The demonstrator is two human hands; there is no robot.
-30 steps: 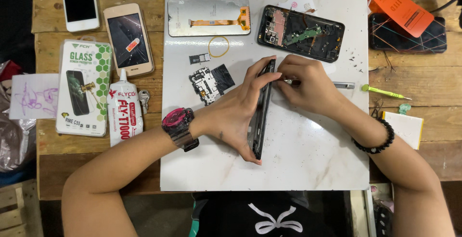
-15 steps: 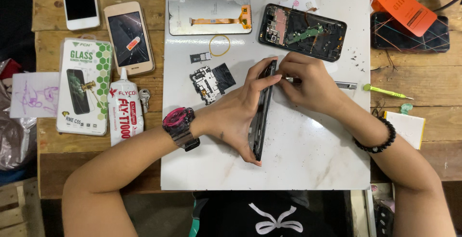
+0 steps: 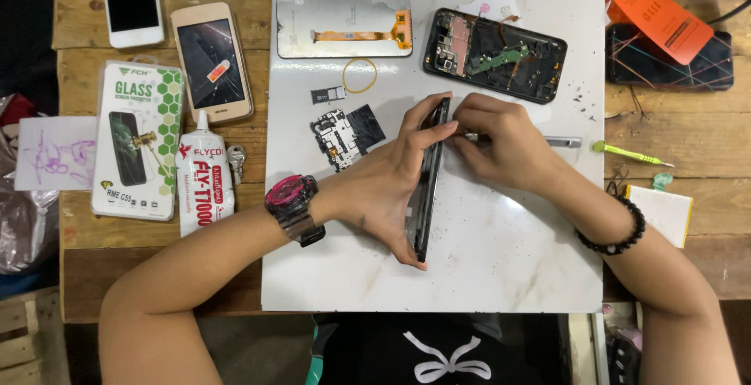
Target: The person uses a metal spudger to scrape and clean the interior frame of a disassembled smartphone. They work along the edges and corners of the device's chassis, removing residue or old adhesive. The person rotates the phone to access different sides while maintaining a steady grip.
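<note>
Phone frame (image 3: 426,181) on edge, mid-board (image 3: 508,268), between left hand (image 3: 387,189) and right hand (image 3: 504,142); circuit board (image 3: 340,134) left, opened phone (image 3: 494,55) behind.

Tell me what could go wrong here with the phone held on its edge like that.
The left hand props the dark phone frame on its edge, so it might slip or flex. The metal tool in the right hand could jab too deep at the top. The loose circuit board and small tray nearby could get knocked away.

A white marbled board (image 3: 501,275) lies on a worn wooden plank table (image 3: 156,268), evenly lit.
</note>
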